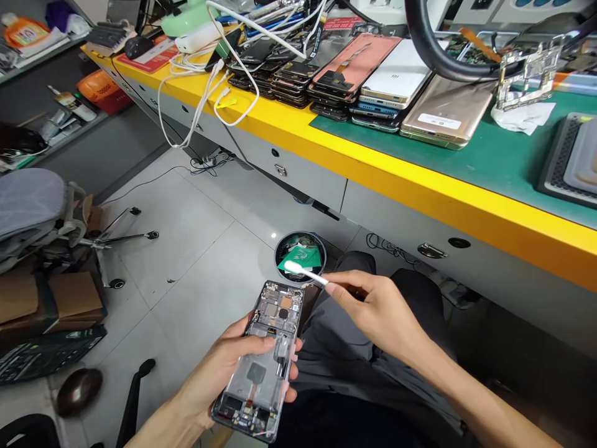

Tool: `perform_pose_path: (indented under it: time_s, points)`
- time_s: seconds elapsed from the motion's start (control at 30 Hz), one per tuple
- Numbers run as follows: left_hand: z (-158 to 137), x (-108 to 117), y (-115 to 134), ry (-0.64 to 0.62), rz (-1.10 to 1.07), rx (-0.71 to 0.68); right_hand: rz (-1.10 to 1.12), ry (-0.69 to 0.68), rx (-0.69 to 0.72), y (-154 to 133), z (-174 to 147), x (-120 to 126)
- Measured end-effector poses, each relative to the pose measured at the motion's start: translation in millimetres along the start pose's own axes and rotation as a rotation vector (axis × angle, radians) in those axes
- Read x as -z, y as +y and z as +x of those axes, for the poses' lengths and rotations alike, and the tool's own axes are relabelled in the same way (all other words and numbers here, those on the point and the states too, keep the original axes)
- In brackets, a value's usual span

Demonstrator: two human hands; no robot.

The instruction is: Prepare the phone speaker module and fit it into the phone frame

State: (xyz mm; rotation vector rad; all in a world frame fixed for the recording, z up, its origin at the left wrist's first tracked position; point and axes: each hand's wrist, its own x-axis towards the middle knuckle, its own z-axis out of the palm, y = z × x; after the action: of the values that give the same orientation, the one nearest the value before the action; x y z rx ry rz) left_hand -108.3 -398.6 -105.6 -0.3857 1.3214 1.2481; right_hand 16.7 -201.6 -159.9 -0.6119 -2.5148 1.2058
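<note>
My left hand (233, 348) is wrapped around an opened smartphone (263, 367), its thumb lying across the inside. The phone's back cover is off, so the circuit board shows at the top end and small connectors at the bottom end. Between the thumb and fingers of my right hand (373, 305) is a white toothbrush (305, 272). Its thick white head points left, just above the phone's top end and apart from it. Below and beyond the brush head, a round waste bin (278, 246) stands on the floor with a green piece and other scraps inside.
A yellow-edged workbench (368, 168) runs across the front, with drawers below. On it are stacked phones (392, 81), a gold phone (448, 115), white cables (200, 112) and a metal frame holder (527, 74). An office chair (32, 199) and cardboard boxes (74, 295) stand left.
</note>
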Motion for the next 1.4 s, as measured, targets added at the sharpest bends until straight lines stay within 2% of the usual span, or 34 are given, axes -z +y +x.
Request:
perform_pose_path:
  time_s: [0.13, 0.27, 0.5, 0.67, 0.77, 0.9, 0.97, 1.1, 1.17, 1.3, 1.4]
  points:
    - [-1.0, -0.3, 0.4, 0.0, -0.001, 0.006, 0.074, -0.171, -0.022, -5.5, -0.6, -1.7]
    - [0.5, -0.6, -1.6, -0.007, -0.006, 0.004, 0.026, -0.177, 0.02, -2.9, -3.6, -9.9]
    - [4.4, -1.2, 0.1, -0.027, -0.015, -0.029, -0.209, 0.062, 0.213, 9.2, -11.3, -28.5]
    - [-1.1, -5.7, 11.5, -0.047, -0.015, -0.062, -0.23, 0.242, 0.29, 13.2, -9.6, -31.9]
    - [-5.8, -8.7, 17.1, -0.067, -0.01, -0.07, -0.178, 0.322, 0.253, 15.6, -7.0, -28.5]
    - [-11.3, -10.7, 18.0, -0.09, -0.003, -0.058, -0.021, 0.428, 0.077, 14.5, -0.4, -15.5]
    - [-13.3, -10.8, 16.2, -0.091, -0.002, -0.065, 0.095, 0.355, -0.02, 9.2, 3.6, -7.5]
    - [-15.6, -6.9, 10.8, -0.102, 0.029, -0.077, 0.307, -0.007, -0.165, -6.2, 9.9, 6.5]
    - [-15.4, -1.7, 7.4, -0.133, 0.092, -0.112, 0.38, -0.136, -0.218, -12.6, 11.3, 13.8]
    - [-12.2, 11.5, 1.7, -0.226, 0.274, -0.231, 0.467, -0.261, -0.279, -21.2, 10.0, 33.4]
    - [-9.4, 16.9, -1.0, -0.232, 0.342, -0.255, 0.477, -0.324, -0.283, -27.1, 5.0, 46.4]
